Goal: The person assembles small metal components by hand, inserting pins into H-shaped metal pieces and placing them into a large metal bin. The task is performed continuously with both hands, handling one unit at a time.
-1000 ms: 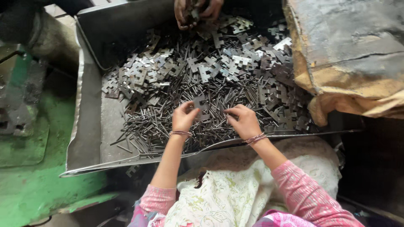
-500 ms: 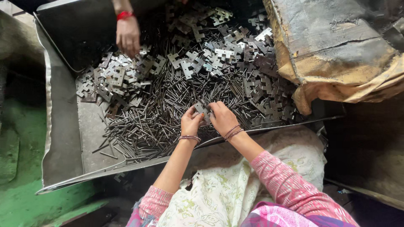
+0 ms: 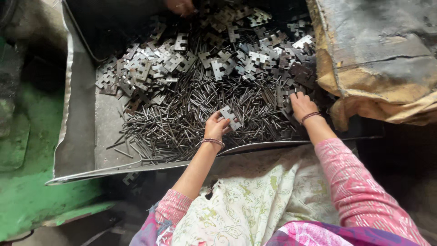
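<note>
My left hand (image 3: pixel 215 128) has its fingers pinched shut on one notched hinge plate (image 3: pixel 229 117), held just above the heap of thin steel pins (image 3: pixel 191 119) that lies under and all around my palm. My right hand (image 3: pixel 302 105) is off to the side, well apart from the left, spread loosely open and pressed down among dark plates (image 3: pixel 298 72) at the heap's edge; I can't tell whether a fingertip has caught anything there. Beyond both hands, further from me, the pale stamped plates (image 3: pixel 164 64) pile up thickly, and past them another person's hand (image 3: pixel 181 6) works at the far end of the metal tray (image 3: pixel 77 136). The tray's bent lip runs just below my wrists, over the flowered cloth (image 3: pixel 255 200) on my lap. A torn, dusty sack (image 3: pixel 378 59) sits right beside my right hand. To do this well, I judge I should keep the plate pinched by its flat edges, knuckle side clear, and pick a single straight pin rather than a tangled bunch.
</note>
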